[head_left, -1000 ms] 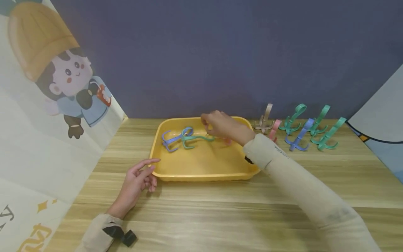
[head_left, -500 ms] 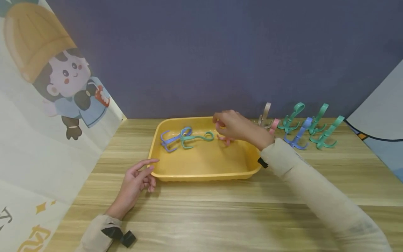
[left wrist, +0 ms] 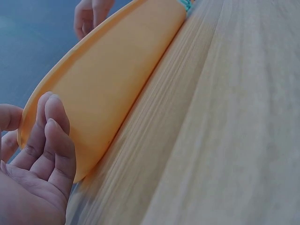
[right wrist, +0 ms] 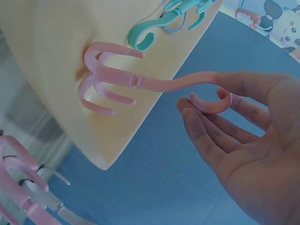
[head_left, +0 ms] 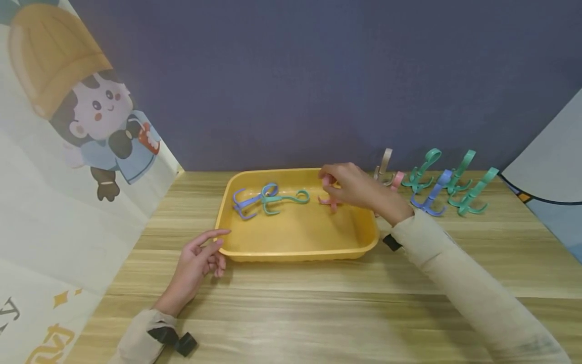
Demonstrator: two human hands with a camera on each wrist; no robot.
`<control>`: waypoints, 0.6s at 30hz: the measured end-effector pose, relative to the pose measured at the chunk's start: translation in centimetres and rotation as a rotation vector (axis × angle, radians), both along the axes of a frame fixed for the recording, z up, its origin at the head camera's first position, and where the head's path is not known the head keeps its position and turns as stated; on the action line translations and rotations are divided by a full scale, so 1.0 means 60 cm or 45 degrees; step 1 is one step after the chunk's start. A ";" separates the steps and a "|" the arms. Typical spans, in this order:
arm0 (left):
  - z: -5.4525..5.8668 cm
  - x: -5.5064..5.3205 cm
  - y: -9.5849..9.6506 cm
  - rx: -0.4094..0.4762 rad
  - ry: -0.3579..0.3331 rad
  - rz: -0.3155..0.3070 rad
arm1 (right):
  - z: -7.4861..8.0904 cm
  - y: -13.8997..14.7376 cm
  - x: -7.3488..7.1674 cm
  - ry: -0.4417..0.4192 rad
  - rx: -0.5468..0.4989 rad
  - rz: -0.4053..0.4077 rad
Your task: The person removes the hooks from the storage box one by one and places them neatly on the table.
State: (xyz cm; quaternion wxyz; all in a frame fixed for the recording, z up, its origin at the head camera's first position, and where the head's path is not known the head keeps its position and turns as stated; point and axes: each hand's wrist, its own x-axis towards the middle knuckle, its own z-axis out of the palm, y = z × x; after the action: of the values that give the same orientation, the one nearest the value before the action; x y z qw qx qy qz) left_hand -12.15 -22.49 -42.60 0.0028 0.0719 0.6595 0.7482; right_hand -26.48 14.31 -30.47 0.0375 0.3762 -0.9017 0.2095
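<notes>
My right hand (head_left: 356, 188) pinches the curled top of a pink multi-pronged hanging hook (right wrist: 112, 76), in the right half of a yellow tray (head_left: 295, 254). The hook's prongs point down toward the tray floor in the head view; the right wrist view shows thumb and fingers around its curl. My left hand (head_left: 193, 265) holds the tray's front left corner, index finger over the rim and thumb against the outside, other fingers loosely bent. Inside the tray's left half lie a purple hook (head_left: 245, 203) and a green hook (head_left: 291, 198), overlapping.
Right of the tray, several similar hooks stand upright on the wooden table (head_left: 295, 308): a beige one (head_left: 385, 161), a pink one (head_left: 397, 180), a purple one (head_left: 432, 194) and green ones (head_left: 475, 192). A dark blue panel (head_left: 291, 91) rises behind the tray.
My right hand has moved rightward within the tray, and the pink hook, mostly hidden earlier, now shows upright under my fingers. The left hand and the other hooks stay put.
</notes>
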 end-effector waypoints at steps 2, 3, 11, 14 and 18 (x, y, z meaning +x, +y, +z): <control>0.000 0.000 0.000 -0.002 0.001 0.001 | -0.002 0.004 0.002 -0.003 -0.019 -0.003; 0.001 0.000 0.000 -0.002 0.002 0.000 | -0.003 0.006 0.003 -0.003 -0.031 -0.008; 0.000 0.000 0.000 0.009 0.013 -0.014 | -0.014 0.029 0.016 0.020 -0.150 -0.048; 0.001 0.000 0.000 0.007 0.015 -0.014 | -0.016 0.037 0.026 0.035 -0.201 -0.048; 0.001 0.000 0.000 0.010 0.016 -0.019 | -0.017 0.045 0.040 0.082 -0.274 -0.046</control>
State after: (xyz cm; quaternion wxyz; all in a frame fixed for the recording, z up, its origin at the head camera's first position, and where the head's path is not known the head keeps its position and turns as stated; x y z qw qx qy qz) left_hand -12.17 -22.50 -42.52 0.0040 0.0815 0.6561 0.7502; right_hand -24.07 17.03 -31.52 0.1103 0.3604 -0.8789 0.2923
